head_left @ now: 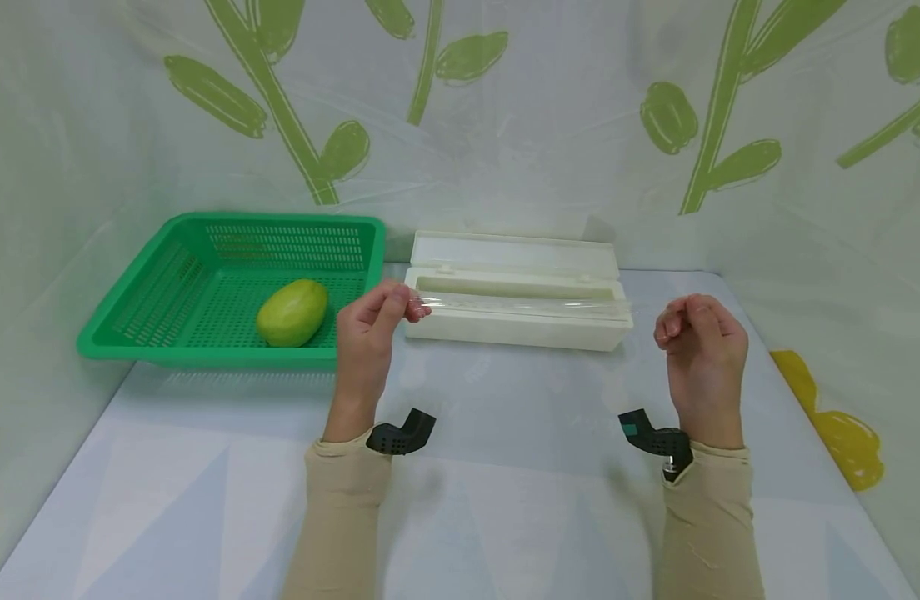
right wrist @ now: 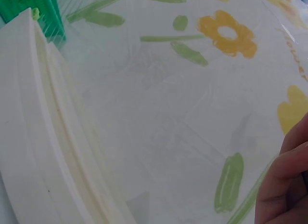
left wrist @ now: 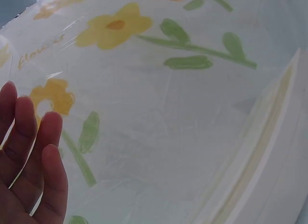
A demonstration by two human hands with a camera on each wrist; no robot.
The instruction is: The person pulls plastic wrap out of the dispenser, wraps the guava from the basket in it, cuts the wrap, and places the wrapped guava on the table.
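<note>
A clear sheet of plastic wrap [head_left: 516, 306] stretches between my two hands, across the front of a white wrap dispenser box [head_left: 516, 328] whose lid stands raised at the back. My left hand [head_left: 366, 346] pinches the wrap's left end between thumb and fingers, near the box's left corner. To the right of the box, my right hand [head_left: 705, 358] pinches the other end, fingers curled in. The wrap is so transparent that its full outline is hard to see. In the right wrist view, only part of the right hand [right wrist: 284, 180] shows.
A green plastic basket [head_left: 100, 342] stands at the back left with a yellow-green fruit [head_left: 292, 313] in it. Behind the table [head_left: 497, 500] hangs a pale curtain [head_left: 550, 108] with a leaf print. Both wrists wear black camera mounts [head_left: 402, 432].
</note>
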